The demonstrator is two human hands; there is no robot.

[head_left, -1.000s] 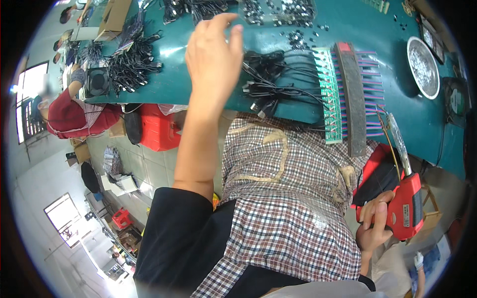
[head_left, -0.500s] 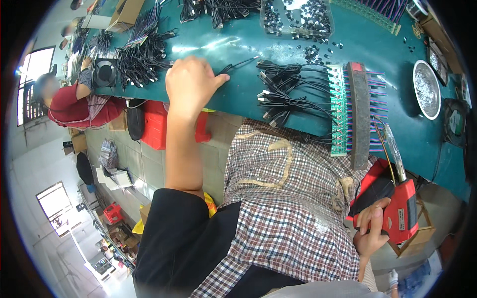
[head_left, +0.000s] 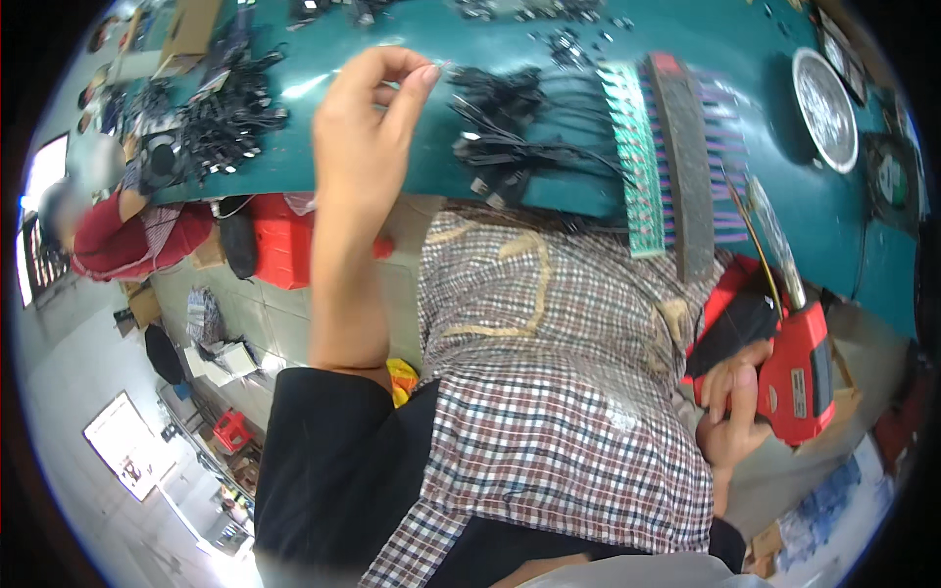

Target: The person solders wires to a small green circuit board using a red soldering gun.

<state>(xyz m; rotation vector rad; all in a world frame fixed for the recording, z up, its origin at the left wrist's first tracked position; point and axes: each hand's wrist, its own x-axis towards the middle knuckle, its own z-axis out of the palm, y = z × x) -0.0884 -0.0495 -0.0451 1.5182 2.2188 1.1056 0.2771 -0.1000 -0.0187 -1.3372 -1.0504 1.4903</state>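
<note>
- No word or number is being readable anywhere.
- On the red soldering gun [head_left: 787, 355], which is sitting past the front edge of the bench [head_left: 426, 174], toward its right corner, a pale rectangular label [head_left: 799, 392] is showing dark print, but the print is staying too small for reading.
- Near the right edge of the bench, a black device [head_left: 879, 208] is bearing a green patch [head_left: 891, 182]; I am not making out any letters there.
- By the front edge, the green circuit board strip [head_left: 635, 162] is showing light marks, too fine to tell.
</note>
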